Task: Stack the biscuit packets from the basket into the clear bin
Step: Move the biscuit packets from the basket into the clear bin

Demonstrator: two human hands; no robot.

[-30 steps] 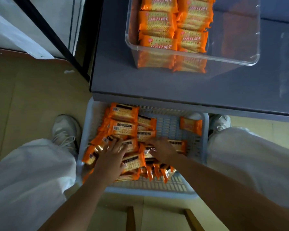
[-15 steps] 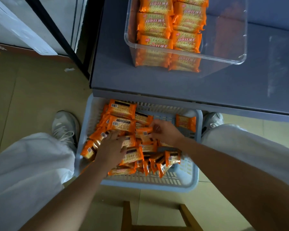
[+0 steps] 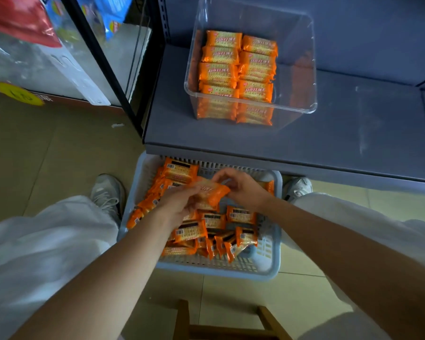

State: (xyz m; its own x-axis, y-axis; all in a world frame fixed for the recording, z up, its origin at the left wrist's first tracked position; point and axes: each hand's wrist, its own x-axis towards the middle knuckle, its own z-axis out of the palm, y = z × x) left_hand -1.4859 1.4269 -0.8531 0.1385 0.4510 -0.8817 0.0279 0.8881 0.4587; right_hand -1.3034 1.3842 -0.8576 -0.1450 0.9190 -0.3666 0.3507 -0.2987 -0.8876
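Left hand (image 3: 179,204) and right hand (image 3: 243,190) grip one biscuit packet (image 3: 210,192) above the basket (image 3: 268,268); clear bin (image 3: 302,69) half stacked.

Legwear: loose white trousers (image 3: 42,241), the fabric lying in soft folds across both legs.
Footwear: pale grey-white lace-up trainers. The left shoe (image 3: 107,195) shows white laces and a light upper. The right shoe (image 3: 297,188) shows only its toe and part of the lacing.
Arms: both forearms (image 3: 108,278) are bare to the frame edge. The left hand (image 3: 179,204) and right hand (image 3: 243,190) are also bare.
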